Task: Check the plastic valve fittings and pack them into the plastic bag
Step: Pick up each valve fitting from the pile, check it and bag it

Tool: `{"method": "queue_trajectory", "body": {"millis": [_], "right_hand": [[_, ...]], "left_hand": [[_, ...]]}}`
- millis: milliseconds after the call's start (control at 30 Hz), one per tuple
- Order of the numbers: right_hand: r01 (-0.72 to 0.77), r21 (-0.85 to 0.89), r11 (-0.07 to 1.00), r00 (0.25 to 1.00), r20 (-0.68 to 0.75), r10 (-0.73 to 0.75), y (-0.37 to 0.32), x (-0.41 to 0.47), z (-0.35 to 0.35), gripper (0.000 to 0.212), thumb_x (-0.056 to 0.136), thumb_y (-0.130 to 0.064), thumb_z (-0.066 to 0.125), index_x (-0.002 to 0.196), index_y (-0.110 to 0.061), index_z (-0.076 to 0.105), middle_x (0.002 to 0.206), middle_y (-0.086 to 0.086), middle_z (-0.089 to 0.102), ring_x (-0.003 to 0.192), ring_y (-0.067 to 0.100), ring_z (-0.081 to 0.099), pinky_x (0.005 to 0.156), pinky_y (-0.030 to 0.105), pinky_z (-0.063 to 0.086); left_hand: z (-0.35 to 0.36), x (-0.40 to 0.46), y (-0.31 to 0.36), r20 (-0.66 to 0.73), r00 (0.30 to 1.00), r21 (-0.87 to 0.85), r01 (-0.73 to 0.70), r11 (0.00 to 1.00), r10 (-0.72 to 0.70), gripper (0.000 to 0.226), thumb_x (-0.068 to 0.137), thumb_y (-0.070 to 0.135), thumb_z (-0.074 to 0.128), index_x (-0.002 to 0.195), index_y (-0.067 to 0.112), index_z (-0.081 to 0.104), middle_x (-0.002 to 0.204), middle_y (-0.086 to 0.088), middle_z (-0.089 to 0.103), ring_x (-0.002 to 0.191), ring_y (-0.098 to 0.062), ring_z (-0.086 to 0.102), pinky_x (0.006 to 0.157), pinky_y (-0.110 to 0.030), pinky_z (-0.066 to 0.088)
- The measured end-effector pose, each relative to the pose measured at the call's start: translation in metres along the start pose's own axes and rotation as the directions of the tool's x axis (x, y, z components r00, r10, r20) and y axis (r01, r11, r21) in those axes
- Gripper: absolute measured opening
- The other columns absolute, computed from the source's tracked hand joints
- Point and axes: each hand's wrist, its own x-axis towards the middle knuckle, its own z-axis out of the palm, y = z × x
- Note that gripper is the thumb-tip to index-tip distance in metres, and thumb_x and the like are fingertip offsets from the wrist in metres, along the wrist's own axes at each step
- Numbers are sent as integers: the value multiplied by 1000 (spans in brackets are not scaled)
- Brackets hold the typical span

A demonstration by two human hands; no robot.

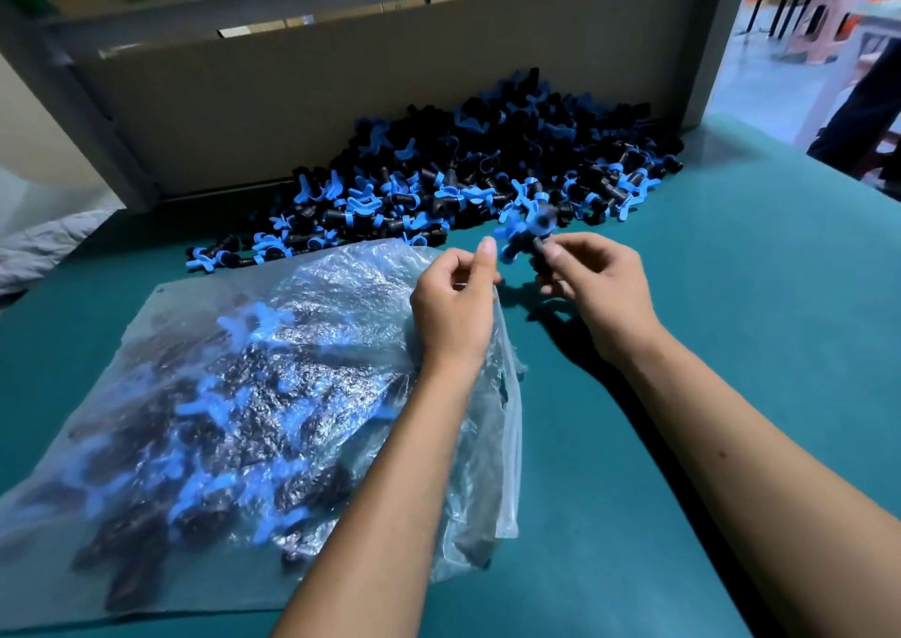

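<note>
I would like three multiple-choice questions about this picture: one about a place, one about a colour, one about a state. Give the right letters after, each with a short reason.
1. Where is the loose pile of fittings?
A. at the far edge of the table, against the cardboard
B. inside a bucket
C. on the floor

2. What colour are the handles on the fittings?
A. red
B. blue
C. white

3. What is the right hand doing?
A. lying flat on the table
B. holding a fitting
C. gripping scissors

Answers:
1 A: the pile lies on the green table by the cardboard, beyond the bag.
2 B: blue handles show on black bodies.
3 B: its fingers are round the raised fitting, which is blurred, close to the left hand.
</note>
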Motion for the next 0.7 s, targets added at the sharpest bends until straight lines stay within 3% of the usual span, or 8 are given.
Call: {"method": "queue_trajectory", "body": {"millis": [100, 200, 267, 367, 467, 567, 700], "right_hand": [[-191, 354, 916, 980, 15, 199, -6, 4, -10, 22, 103, -20, 56, 99, -2, 68, 82, 13, 74, 60, 10, 64, 57, 17, 52], [-257, 520, 814, 961, 48, 273, -8, 6, -15, 28, 104, -24, 54, 102, 0, 67, 82, 14, 74, 59, 9, 61, 55, 14, 51], [-268, 562, 783, 955, 45, 294, -9, 6, -15, 26, 103, -23, 55, 102, 0, 67, 83, 15, 74, 61, 10, 62, 57, 15, 53], [-256, 532, 807, 960, 43, 276, -8, 6, -15, 18, 101, -20, 59, 101, -4, 69, 85, 13, 74, 64, 11, 63, 58, 16, 53], [-182, 384, 905, 983, 84, 162, -6, 3, -15, 9, 89, -9, 71, 97, -14, 74, 86, 5, 73, 69, 13, 65, 63, 20, 53], [-63, 114, 991, 975, 218, 37, -4, -3, -11, 21, 79, -3, 80, 93, -19, 78, 86, 4, 73, 73, 17, 64, 66, 25, 54], [95, -123, 988, 924, 380, -42, -6, -13, 10, 22, 76, -10, 87, 94, -20, 79, 87, 7, 76, 72, 18, 65, 67, 33, 53]], "left_hand": [[-4, -3, -2, 62, 993, 477, -114, 872, 96, 38, 78, 59, 78, 87, 27, 58, 90, 10, 65, 84, -15, 61, 71, -33, 49], [-4, -2, -5, 117, 992, 623, -112, 774, 49, 40, 75, 41, 84, 92, 29, 51, 97, 5, 60, 87, -22, 60, 73, -35, 52], [-6, -1, -6, 79, 997, 615, -53, 787, 6, 26, 77, 23, 75, 91, 26, 52, 92, 3, 65, 85, -26, 64, 73, -36, 55], [-12, 2, -4, 10, 998, 541, 44, 840, -58, 12, 78, 15, 65, 83, 23, 58, 82, 3, 69, 78, -26, 66, 68, -33, 56], [-17, 3, 3, -102, 992, 338, 105, 935, -74, 9, 78, 15, 70, 77, 22, 64, 68, 9, 66, 60, -3, 61, 50, -22, 45], [-19, 6, 20, -226, 974, 133, 35, 990, -4, 10, 76, 8, 69, 76, 18, 67, 66, 7, 65, 57, 3, 55, 49, -10, 39], [-20, 9, 41, -299, 941, 63, -143, 988, 156, 9, 74, 3, 66, 73, 11, 65, 63, 7, 63, 57, -3, 56, 63, -25, 50]]}}
